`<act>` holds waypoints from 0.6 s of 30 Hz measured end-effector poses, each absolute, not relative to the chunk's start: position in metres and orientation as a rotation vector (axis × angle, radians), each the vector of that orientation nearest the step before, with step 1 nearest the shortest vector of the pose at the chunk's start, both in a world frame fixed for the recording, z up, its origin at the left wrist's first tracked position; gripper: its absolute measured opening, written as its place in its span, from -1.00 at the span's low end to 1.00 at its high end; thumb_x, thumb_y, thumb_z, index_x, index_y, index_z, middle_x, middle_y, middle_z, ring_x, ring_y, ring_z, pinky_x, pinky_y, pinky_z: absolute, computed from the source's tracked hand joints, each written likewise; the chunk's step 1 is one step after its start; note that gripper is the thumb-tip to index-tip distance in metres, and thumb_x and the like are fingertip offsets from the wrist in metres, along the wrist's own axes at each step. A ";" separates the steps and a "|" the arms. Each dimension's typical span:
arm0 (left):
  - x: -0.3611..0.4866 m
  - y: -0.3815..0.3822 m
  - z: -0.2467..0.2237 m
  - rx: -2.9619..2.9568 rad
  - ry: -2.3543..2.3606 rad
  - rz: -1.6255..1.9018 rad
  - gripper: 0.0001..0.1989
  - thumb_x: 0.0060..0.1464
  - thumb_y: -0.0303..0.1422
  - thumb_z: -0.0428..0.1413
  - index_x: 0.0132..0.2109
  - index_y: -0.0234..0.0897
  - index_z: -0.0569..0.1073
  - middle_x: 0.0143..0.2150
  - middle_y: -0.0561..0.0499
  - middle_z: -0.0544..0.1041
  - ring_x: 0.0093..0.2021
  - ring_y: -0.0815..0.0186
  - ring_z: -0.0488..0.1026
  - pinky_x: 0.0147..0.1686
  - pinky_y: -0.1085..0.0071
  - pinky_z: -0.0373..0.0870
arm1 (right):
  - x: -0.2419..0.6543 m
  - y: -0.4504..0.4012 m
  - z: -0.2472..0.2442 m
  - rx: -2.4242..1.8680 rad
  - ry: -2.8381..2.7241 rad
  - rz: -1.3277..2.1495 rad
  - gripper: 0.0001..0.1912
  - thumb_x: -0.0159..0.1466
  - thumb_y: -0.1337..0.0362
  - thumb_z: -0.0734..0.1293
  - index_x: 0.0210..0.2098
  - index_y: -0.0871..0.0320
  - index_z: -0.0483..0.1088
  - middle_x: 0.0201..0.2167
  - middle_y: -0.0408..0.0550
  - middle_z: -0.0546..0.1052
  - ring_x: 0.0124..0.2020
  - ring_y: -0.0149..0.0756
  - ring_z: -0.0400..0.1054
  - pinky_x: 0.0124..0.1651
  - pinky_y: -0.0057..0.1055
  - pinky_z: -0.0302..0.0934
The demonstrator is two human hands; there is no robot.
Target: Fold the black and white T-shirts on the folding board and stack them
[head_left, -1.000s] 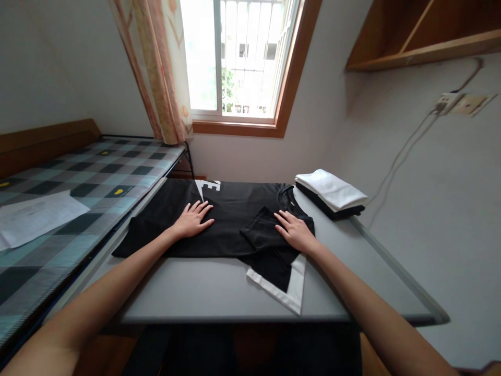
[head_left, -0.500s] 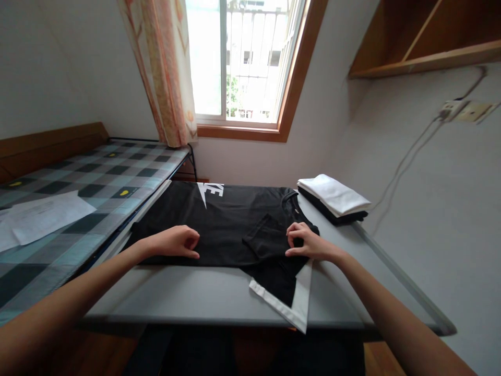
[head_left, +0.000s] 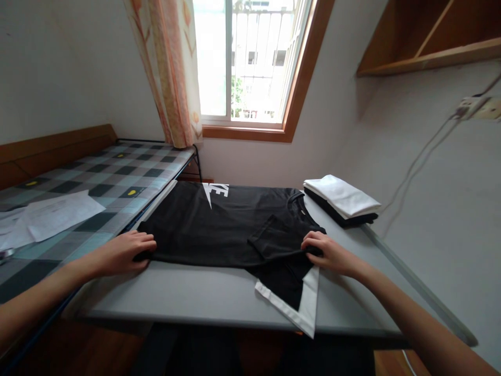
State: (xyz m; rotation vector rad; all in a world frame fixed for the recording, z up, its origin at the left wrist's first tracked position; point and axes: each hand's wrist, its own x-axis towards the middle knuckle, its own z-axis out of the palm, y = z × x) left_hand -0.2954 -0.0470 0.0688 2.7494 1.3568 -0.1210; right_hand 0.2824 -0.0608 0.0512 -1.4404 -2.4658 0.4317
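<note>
A black T-shirt (head_left: 219,224) with white lettering lies on the grey table, its collar toward the right. One long edge is folded over, and a sleeve with a white band (head_left: 311,297) sticks out over the table's front edge. At the hem's near corner, on the left, my left hand (head_left: 135,250) is closed on the black cloth. My right hand (head_left: 324,252) pinches the shirt's near edge by the shoulder, below the collar. The cloth between the hands rests on the table.
Folded clothes, white over black (head_left: 342,197), sit at the table's right rear. A bed with a checked mattress (head_left: 136,172) adjoins the left side, with papers (head_left: 58,214) on it. The grey table (head_left: 188,295) ends just in front of me. Wooden shelving (head_left: 426,52) hangs upper right.
My left hand has moved left from above the shirt to its hem corner and taken hold. My right hand has closed on the shoulder edge. The view has shifted slightly.
</note>
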 end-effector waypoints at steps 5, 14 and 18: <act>-0.345 -0.042 0.066 2.636 1.500 -0.090 -0.82 0.01 -0.31 0.01 -0.29 -0.12 0.50 -0.27 0.02 0.53 -0.23 0.22 0.43 -0.16 0.34 0.29 | 0.303 -0.059 0.049 -1.455 -2.414 0.439 -0.82 0.18 0.26 0.28 -0.26 0.08 0.50 -0.22 -0.01 0.48 -0.20 -0.20 0.39 -0.06 -0.26 0.29; -0.347 -0.042 0.081 1.991 1.602 0.496 -0.66 -0.10 0.09 0.13 -0.27 0.04 0.56 -0.07 0.14 0.61 0.03 0.09 0.45 0.11 0.15 0.27 | 0.328 -0.055 0.046 -1.473 -2.243 0.629 -0.70 0.19 0.01 0.32 -0.33 0.09 0.56 -0.20 0.04 0.54 -0.19 -0.16 0.44 -0.05 -0.24 0.33; -0.351 -0.038 0.078 1.716 1.677 0.698 -0.49 -0.27 0.22 0.19 -0.25 0.01 0.55 -0.09 0.14 0.61 0.06 0.06 0.44 0.15 0.09 0.25 | 0.335 -0.056 0.051 -1.482 -2.150 0.702 -0.60 0.17 -0.11 0.33 -0.31 0.09 0.57 -0.16 0.05 0.58 -0.12 -0.09 0.45 0.02 -0.18 0.32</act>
